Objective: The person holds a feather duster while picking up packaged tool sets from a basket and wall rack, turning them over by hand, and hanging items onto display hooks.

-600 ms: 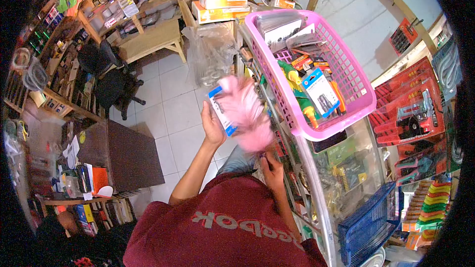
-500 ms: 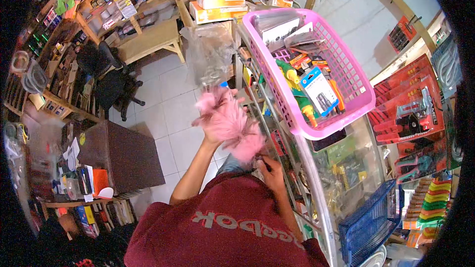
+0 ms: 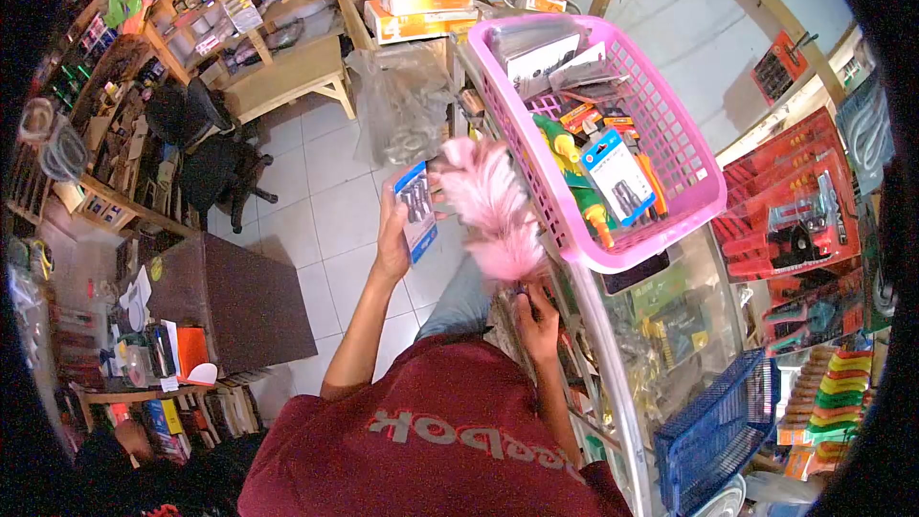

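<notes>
My left hand is closed around a blue-and-white blister pack, held upright over the tiled floor. Small dark items show through its front. In my right hand, close to my body, is the dark handle of a feather duster. Its fluffy pink feathers point up and away from me, just right of the pack and beside the pink basket. Inside that basket lie a similar blister pack, green-and-yellow items and several flat packets.
A glass-topped counter runs along my right, with a blue basket at its near end. Orange-and-white boxes are stacked ahead. Packaged tools hang at right. A dark brown desk and an office chair stand left.
The duster has swung right, away from my left hand, and its feathers now stand clear of the blister pack. My left hand has moved slightly left, showing the pack's front.
</notes>
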`<action>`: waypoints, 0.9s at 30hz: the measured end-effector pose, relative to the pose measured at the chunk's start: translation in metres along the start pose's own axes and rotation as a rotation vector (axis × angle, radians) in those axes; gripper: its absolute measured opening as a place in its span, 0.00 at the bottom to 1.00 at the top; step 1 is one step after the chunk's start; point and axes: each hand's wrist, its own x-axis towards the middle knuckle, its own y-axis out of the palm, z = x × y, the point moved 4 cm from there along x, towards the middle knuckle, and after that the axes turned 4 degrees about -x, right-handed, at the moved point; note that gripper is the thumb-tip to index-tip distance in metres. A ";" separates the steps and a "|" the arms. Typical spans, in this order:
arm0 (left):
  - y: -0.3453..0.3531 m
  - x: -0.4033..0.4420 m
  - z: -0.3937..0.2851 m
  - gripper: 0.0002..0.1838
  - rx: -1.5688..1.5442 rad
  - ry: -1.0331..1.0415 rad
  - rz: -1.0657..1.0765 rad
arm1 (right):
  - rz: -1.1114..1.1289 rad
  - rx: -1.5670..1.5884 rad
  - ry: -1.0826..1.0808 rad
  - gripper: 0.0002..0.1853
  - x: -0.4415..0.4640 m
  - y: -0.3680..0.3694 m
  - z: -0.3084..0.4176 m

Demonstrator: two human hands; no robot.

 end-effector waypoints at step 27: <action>-0.020 -0.004 -0.033 0.33 0.163 -0.113 -0.077 | 0.099 -0.026 -0.007 0.08 -0.009 -0.003 0.001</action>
